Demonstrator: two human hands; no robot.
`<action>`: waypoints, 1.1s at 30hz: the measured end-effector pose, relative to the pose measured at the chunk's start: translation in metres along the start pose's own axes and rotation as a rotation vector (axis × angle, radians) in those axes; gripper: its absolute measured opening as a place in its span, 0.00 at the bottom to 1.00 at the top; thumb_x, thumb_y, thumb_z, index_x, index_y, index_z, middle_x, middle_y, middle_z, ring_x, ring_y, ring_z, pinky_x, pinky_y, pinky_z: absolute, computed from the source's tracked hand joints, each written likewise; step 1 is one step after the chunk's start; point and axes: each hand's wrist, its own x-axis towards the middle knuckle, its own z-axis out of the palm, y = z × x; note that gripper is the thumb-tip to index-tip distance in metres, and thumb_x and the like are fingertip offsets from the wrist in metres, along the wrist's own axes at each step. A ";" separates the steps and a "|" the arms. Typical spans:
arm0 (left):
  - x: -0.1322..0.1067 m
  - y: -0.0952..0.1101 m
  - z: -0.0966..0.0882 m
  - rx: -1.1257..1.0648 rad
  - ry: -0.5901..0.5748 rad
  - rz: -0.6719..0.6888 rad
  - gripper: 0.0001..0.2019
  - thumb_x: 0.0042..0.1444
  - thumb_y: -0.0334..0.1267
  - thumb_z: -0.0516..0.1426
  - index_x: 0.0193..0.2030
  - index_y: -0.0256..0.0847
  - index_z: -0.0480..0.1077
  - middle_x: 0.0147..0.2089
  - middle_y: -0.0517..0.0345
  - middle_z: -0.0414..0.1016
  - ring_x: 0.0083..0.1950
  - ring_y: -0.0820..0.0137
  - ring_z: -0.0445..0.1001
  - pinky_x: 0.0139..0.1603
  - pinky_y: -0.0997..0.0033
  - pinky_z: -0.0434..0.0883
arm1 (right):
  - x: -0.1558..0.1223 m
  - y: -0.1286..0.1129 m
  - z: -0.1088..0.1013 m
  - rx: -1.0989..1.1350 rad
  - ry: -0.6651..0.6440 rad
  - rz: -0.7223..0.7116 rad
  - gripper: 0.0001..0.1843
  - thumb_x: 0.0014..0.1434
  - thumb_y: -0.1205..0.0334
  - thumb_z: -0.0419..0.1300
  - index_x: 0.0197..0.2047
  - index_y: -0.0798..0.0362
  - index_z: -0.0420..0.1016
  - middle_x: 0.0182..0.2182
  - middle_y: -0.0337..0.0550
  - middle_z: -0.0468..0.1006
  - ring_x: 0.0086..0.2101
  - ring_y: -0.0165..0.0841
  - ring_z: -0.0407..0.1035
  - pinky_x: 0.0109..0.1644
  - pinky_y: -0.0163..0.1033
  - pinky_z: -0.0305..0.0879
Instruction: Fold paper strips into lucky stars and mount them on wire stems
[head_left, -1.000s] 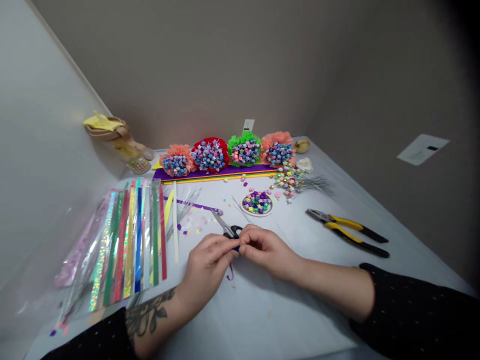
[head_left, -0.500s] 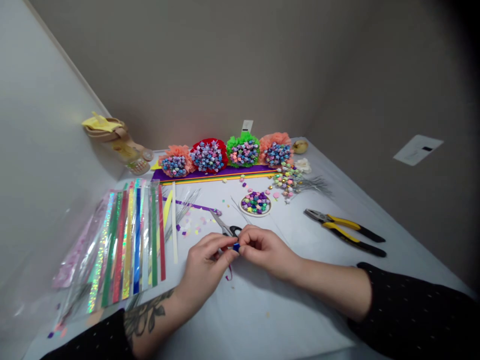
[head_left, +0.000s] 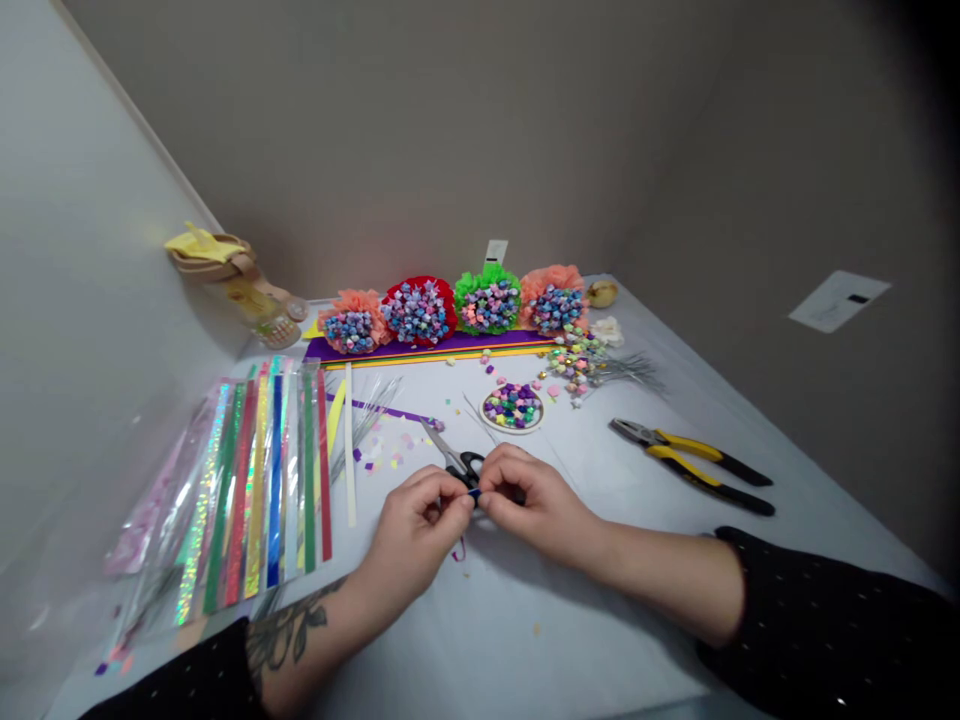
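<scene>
My left hand (head_left: 416, 525) and my right hand (head_left: 529, 500) meet at the middle of the table, fingertips pinched together on a small blue paper piece (head_left: 474, 493). A thin magenta strip end (head_left: 459, 548) hangs below the fingers. Black-handled scissors (head_left: 454, 460) lie just behind my hands. A round dish (head_left: 513, 407) with small coloured paper stars sits farther back.
Packets of coloured paper strips (head_left: 259, 480) lie at the left. Yellow-handled pliers (head_left: 694, 465) lie at the right. Several star bouquets in crepe paper (head_left: 457, 305) line the back wall, with loose stars on wires (head_left: 592, 365) beside them. Paper scraps (head_left: 386, 448) dot the table.
My fingers have shifted slightly on the blue piece; less of it shows now than half a second ago. Both hands stay in place.
</scene>
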 end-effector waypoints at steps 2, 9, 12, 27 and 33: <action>-0.001 0.000 -0.001 -0.012 0.016 0.036 0.06 0.54 0.32 0.55 0.27 0.38 0.70 0.28 0.60 0.67 0.28 0.75 0.67 0.27 0.78 0.64 | -0.002 0.000 -0.001 -0.077 0.093 -0.064 0.03 0.52 0.68 0.59 0.31 0.52 0.68 0.35 0.43 0.66 0.40 0.35 0.63 0.45 0.41 0.60; -0.002 -0.001 -0.001 -0.028 0.043 0.162 0.05 0.54 0.32 0.56 0.29 0.39 0.72 0.29 0.58 0.71 0.32 0.72 0.70 0.32 0.76 0.67 | -0.009 -0.003 -0.001 -0.135 0.169 -0.167 0.04 0.54 0.68 0.58 0.31 0.51 0.72 0.40 0.46 0.67 0.46 0.39 0.62 0.50 0.47 0.58; -0.003 0.000 0.000 -0.030 0.031 0.122 0.06 0.54 0.33 0.57 0.26 0.39 0.71 0.27 0.59 0.70 0.29 0.73 0.69 0.29 0.77 0.67 | -0.010 -0.005 0.000 -0.089 0.162 -0.166 0.04 0.54 0.69 0.58 0.32 0.51 0.72 0.39 0.45 0.67 0.43 0.37 0.63 0.48 0.44 0.60; -0.003 0.001 0.001 -0.036 0.032 0.082 0.10 0.54 0.31 0.55 0.23 0.37 0.70 0.27 0.57 0.70 0.30 0.73 0.69 0.29 0.77 0.66 | -0.007 -0.002 0.005 0.036 0.095 -0.047 0.05 0.52 0.71 0.57 0.29 0.52 0.70 0.34 0.42 0.66 0.37 0.32 0.65 0.42 0.37 0.62; -0.003 0.001 0.001 -0.062 0.009 0.023 0.09 0.54 0.33 0.55 0.24 0.37 0.70 0.28 0.57 0.70 0.29 0.73 0.69 0.30 0.76 0.66 | -0.005 -0.003 0.005 0.099 0.071 -0.021 0.05 0.52 0.70 0.56 0.27 0.53 0.67 0.33 0.42 0.66 0.35 0.31 0.64 0.40 0.37 0.61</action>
